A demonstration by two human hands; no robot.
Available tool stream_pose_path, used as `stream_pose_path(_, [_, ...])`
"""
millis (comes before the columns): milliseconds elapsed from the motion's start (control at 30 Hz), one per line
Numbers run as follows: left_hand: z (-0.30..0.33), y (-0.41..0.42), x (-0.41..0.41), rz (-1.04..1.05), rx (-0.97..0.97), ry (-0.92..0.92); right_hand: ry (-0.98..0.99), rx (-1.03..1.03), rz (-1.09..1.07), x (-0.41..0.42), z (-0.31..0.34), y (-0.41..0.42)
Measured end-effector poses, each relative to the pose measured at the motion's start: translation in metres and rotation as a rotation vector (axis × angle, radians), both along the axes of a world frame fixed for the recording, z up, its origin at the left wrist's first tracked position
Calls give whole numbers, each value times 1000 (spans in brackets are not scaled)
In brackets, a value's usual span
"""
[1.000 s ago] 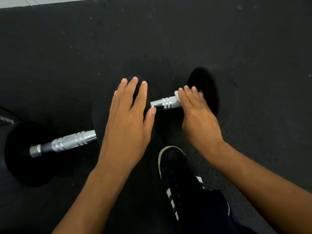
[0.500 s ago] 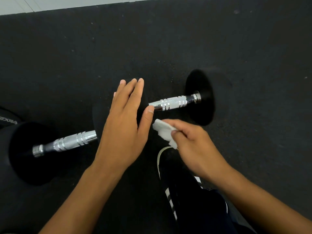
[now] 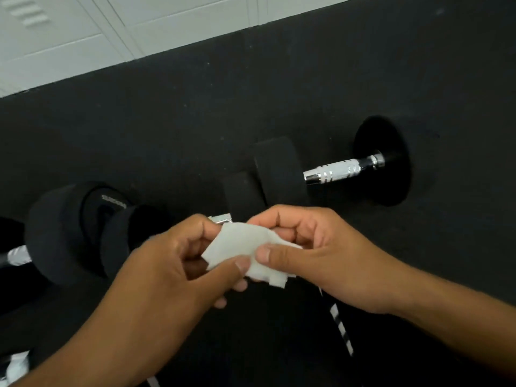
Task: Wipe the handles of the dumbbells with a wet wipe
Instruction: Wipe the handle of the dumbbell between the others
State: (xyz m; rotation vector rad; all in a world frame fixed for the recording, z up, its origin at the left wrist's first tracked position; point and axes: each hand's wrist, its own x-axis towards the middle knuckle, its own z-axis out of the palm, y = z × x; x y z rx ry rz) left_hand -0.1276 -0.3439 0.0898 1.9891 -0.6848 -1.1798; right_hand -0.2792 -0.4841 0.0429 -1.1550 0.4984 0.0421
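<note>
Head view shows both hands pinching a wet wipe (image 3: 245,247) above the floor mat (image 3: 279,93): left hand (image 3: 178,263) and right hand (image 3: 315,247) each grip an edge, thumbs on top. Thin, limp and damp, it should wrap easily around the ridged chrome handle (image 3: 339,169) between matte black rubber heads

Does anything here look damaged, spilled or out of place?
Little stands out. The wet wipe, pinched between the left hand and right hand, has a ragged, notched lower edge. The dumbbells lie normally.
</note>
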Motion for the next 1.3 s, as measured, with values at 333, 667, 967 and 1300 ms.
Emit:
stream_pose_path(333, [-12, 96, 12, 351, -71, -38, 34, -39, 149, 61, -6, 77])
stream_pose_path(667, [-43, 111, 28, 491, -234, 6, 53, -313, 355, 108, 6, 66])
stream_pose_path(967, [-51, 107, 42, 674, -341, 223, -34, -437, 97, 111, -9, 90])
stream_pose_path(1300, [-65, 110, 23, 627, -330, 315, 70, -154, -82, 77, -26, 103])
